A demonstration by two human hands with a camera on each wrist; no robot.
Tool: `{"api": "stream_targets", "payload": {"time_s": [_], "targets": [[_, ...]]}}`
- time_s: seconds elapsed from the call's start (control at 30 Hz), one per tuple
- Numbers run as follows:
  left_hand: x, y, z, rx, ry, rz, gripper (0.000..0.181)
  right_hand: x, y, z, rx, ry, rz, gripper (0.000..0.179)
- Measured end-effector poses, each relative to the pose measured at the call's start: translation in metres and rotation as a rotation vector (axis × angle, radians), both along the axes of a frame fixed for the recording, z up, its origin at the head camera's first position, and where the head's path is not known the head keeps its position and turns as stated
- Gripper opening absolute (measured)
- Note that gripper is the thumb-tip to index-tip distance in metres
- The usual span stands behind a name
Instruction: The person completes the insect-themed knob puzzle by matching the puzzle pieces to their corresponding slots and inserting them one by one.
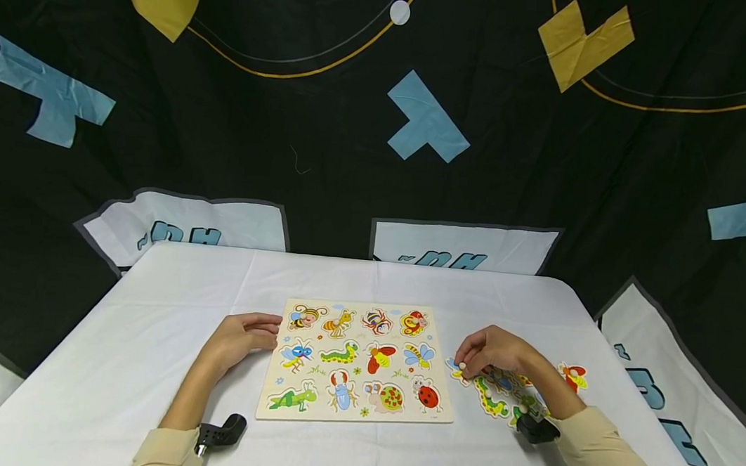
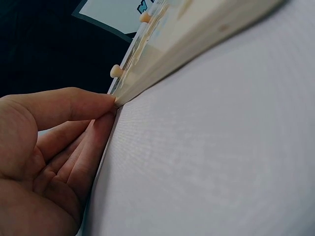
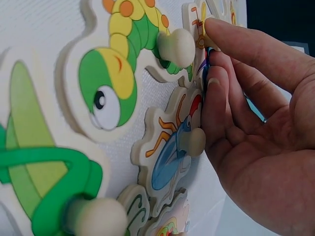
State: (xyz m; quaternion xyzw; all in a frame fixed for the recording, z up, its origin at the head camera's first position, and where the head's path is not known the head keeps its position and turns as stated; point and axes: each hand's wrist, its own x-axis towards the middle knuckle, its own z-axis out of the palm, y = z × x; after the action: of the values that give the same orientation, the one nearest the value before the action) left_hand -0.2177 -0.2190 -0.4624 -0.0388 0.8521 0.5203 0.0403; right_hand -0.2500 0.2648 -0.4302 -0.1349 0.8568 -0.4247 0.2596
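A wooden insect puzzle board (image 1: 357,409) lies flat on the white-covered table. My left hand (image 1: 241,340) rests beside its left edge, fingers mostly straight; in the left wrist view the thumb and fingertips touch the edge of the board (image 2: 197,54). Right of the board, my right hand (image 1: 493,350) pinches a blue-winged insect puzzle piece (image 1: 456,370). That piece is partly hidden behind the fingers in the right wrist view. Close under the right hand lie a caterpillar piece (image 3: 106,88), a blue beetle piece (image 3: 170,155) and a green grasshopper piece (image 3: 44,167), each with a round knob.
A red-winged insect piece (image 1: 573,376) lies beyond the right forearm, at the right side of the pile. Pale knobs (image 2: 116,71) stand up along the board. Behind the table hangs a black cloth (image 1: 339,154) with blue and yellow shapes.
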Motion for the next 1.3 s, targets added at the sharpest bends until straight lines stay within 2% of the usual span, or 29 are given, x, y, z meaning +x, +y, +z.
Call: {"api": "stream_targets", "payload": {"time_s": [0.3, 0.7, 1.3], "targets": [[0.0006, 0.001, 0.0003, -0.014, -0.004, 0.007, 0.051, -0.0011, -0.0015, -0.0022, 0.009, 0.004, -0.031, 0.026], [0.0001, 0.0011, 0.0006, -0.017, -0.005, 0.01, 0.052, -0.0015, 0.0, -0.0028, -0.025, -0.009, -0.029, 0.026], [0.0011, 0.001, 0.0013, -0.012, -0.006, 0.007, 0.052, -0.0018, -0.0046, -0.0007, 0.062, 0.016, -0.062, 0.023]]}}
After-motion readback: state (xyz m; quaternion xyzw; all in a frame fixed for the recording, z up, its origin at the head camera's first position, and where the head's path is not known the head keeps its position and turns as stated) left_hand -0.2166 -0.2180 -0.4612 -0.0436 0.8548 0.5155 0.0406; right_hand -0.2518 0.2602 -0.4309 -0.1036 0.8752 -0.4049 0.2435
